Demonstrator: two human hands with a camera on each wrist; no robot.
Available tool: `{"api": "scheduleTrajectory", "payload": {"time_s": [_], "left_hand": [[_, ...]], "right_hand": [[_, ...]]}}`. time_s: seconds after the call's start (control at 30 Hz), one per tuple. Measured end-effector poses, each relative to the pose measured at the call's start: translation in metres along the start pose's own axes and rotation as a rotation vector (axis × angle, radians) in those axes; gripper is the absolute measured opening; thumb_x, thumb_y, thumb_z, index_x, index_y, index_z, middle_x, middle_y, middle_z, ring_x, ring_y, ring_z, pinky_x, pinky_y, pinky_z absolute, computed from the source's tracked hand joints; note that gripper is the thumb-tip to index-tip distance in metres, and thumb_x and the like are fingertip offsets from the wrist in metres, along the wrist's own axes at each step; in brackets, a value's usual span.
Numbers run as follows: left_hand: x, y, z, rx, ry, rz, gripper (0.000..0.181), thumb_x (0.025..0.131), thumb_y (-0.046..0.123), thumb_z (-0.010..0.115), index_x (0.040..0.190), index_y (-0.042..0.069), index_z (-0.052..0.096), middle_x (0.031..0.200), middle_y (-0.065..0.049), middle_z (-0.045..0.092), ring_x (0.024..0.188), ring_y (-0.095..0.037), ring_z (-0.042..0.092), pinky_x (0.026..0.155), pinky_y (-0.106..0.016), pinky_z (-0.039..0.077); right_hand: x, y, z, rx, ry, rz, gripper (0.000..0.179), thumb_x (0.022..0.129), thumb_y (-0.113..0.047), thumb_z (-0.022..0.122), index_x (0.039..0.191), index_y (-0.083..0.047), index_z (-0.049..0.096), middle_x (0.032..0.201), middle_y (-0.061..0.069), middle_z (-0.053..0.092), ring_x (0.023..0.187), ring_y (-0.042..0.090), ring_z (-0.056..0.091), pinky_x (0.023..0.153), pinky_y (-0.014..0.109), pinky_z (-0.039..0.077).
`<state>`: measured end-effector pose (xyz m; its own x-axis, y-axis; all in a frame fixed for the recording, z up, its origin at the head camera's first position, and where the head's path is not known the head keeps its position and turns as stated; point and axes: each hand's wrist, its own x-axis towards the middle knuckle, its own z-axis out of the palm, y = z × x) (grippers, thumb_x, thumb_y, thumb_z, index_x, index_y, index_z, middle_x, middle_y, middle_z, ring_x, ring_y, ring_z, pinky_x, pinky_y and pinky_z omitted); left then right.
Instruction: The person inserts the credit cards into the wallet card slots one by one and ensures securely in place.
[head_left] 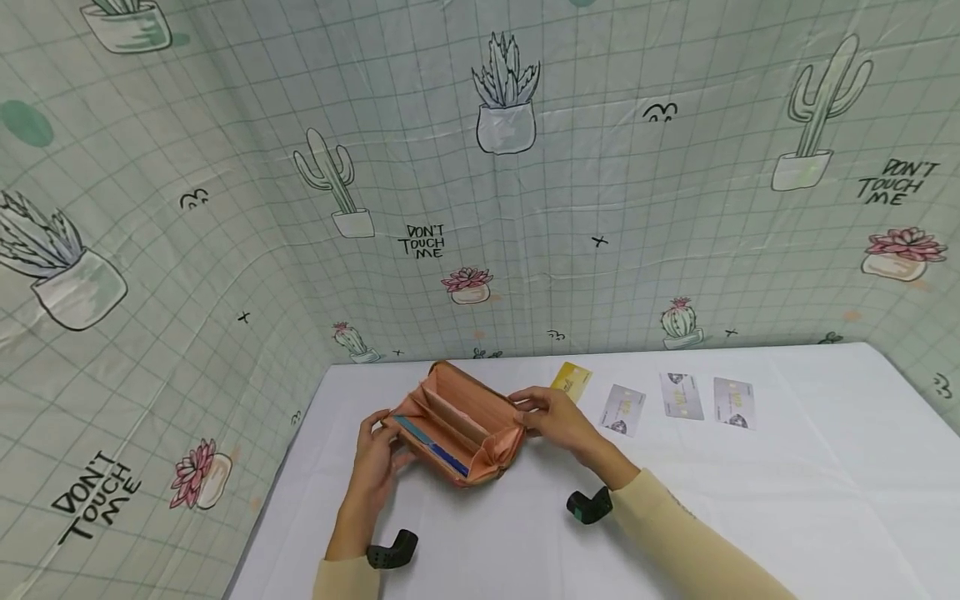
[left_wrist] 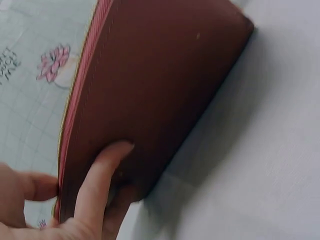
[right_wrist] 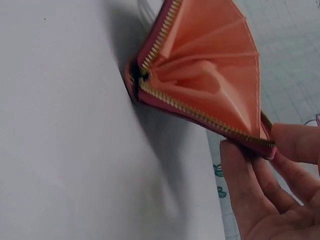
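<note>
An unzipped zip-around wallet [head_left: 474, 392] stands spread on the white table, its orange-pink lining and dividers facing up. A blue card [head_left: 433, 447] sits in its near-side compartment. My left hand [head_left: 372, 461] grips the wallet's left end; in the left wrist view, its fingers lie against the brown outer cover [left_wrist: 165, 75]. At the far right corner, my right hand [head_left: 558, 419] pinches the zipped edge between thumb and fingers. Gold zipper teeth [right_wrist: 200, 116] and a folded side gusset [right_wrist: 210, 82] show in the right wrist view.
Right of the wallet lie a yellow card [head_left: 572, 380] and three silver-grey cards, the nearest silver card [head_left: 622, 409] close to my right hand. A cactus-print cloth [head_left: 570, 208] hangs behind the table [head_left: 817, 483] and along its left side.
</note>
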<state>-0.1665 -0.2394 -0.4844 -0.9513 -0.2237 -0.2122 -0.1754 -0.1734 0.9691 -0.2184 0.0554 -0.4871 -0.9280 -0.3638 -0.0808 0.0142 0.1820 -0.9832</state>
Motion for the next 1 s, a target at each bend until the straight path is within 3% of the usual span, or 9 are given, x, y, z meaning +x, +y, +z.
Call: {"api": "scheduleTrajectory", "payload": {"time_s": [0.13, 0.23, 0.33, 0.43, 0.6, 0.77, 0.9, 1.0], "left_hand": [[-0.008, -0.003, 0.007, -0.054, 0.045, 0.024, 0.048, 0.112, 0.009, 0.039, 0.154, 0.000, 0.019, 0.145, -0.025, 0.033, 0.102, -0.017, 0.059, 0.066, -0.025, 0.056], [-0.013, -0.005, 0.013, -0.082, 0.065, 0.040, 0.047, 0.112, 0.007, 0.036, 0.154, 0.000, 0.016, 0.147, -0.027, 0.029, 0.117, -0.028, 0.057, 0.070, -0.028, 0.059], [-0.019, -0.007, 0.016, -0.075, 0.069, 0.052, 0.045, 0.111, 0.005, 0.035, 0.151, -0.002, 0.016, 0.145, -0.029, 0.027, 0.130, -0.040, 0.051, 0.072, -0.031, 0.061], [-0.024, -0.007, 0.016, -0.057, 0.061, 0.054, 0.038, 0.109, 0.001, 0.035, 0.143, -0.004, 0.020, 0.142, -0.029, 0.027, 0.129, -0.041, 0.051, 0.073, -0.033, 0.061], [-0.028, -0.004, 0.007, 0.034, 0.015, 0.042, 0.036, 0.105, 0.000, 0.041, 0.137, -0.004, 0.025, 0.138, -0.029, 0.031, 0.110, -0.027, 0.059, 0.077, -0.034, 0.062], [-0.020, 0.001, -0.009, 0.156, 0.004, 0.022, 0.040, 0.109, 0.012, 0.043, 0.143, -0.006, 0.032, 0.134, -0.029, 0.043, 0.098, -0.019, 0.063, 0.076, -0.036, 0.062], [-0.008, 0.002, -0.023, 0.291, -0.052, 0.045, 0.042, 0.111, 0.016, 0.043, 0.146, -0.007, 0.043, 0.140, -0.026, 0.050, 0.106, -0.017, 0.061, 0.083, -0.036, 0.059], [0.000, 0.002, -0.031, 0.361, -0.170, 0.065, 0.044, 0.111, 0.015, 0.042, 0.150, -0.006, 0.044, 0.152, -0.025, 0.046, 0.124, -0.025, 0.055, 0.100, -0.042, 0.052]], "right_hand": [[-0.002, -0.001, 0.003, 0.019, 0.044, 0.020, 0.035, 0.101, -0.002, 0.064, 0.136, 0.007, 0.065, 0.118, 0.022, 0.072, 0.094, 0.020, 0.074, 0.084, 0.037, 0.061], [-0.002, -0.001, 0.004, 0.033, 0.066, 0.001, 0.035, 0.102, 0.001, 0.062, 0.135, 0.012, 0.062, 0.118, 0.027, 0.071, 0.095, 0.022, 0.074, 0.086, 0.041, 0.062], [0.001, -0.002, 0.004, 0.038, 0.089, -0.029, 0.033, 0.102, 0.004, 0.061, 0.133, 0.014, 0.062, 0.116, 0.030, 0.071, 0.094, 0.023, 0.074, 0.086, 0.042, 0.062], [0.006, -0.002, 0.002, 0.032, 0.095, -0.053, 0.031, 0.101, 0.006, 0.061, 0.131, 0.015, 0.063, 0.115, 0.030, 0.071, 0.093, 0.021, 0.073, 0.083, 0.039, 0.062], [0.014, 0.001, -0.003, 0.036, 0.071, -0.060, 0.031, 0.101, 0.007, 0.060, 0.131, 0.015, 0.063, 0.114, 0.030, 0.071, 0.093, 0.021, 0.073, 0.081, 0.035, 0.062], [0.020, 0.007, -0.007, 0.040, 0.050, -0.035, 0.032, 0.102, 0.006, 0.060, 0.133, 0.014, 0.063, 0.117, 0.030, 0.071, 0.094, 0.020, 0.074, 0.083, 0.039, 0.062], [0.025, 0.012, -0.009, 0.040, 0.036, -0.014, 0.034, 0.103, 0.005, 0.060, 0.136, 0.012, 0.063, 0.121, 0.030, 0.070, 0.095, 0.019, 0.073, 0.086, 0.040, 0.062], [0.027, 0.014, -0.012, 0.032, 0.017, -0.021, 0.035, 0.103, 0.004, 0.060, 0.136, 0.011, 0.063, 0.123, 0.029, 0.068, 0.096, 0.018, 0.073, 0.086, 0.040, 0.062]]}}
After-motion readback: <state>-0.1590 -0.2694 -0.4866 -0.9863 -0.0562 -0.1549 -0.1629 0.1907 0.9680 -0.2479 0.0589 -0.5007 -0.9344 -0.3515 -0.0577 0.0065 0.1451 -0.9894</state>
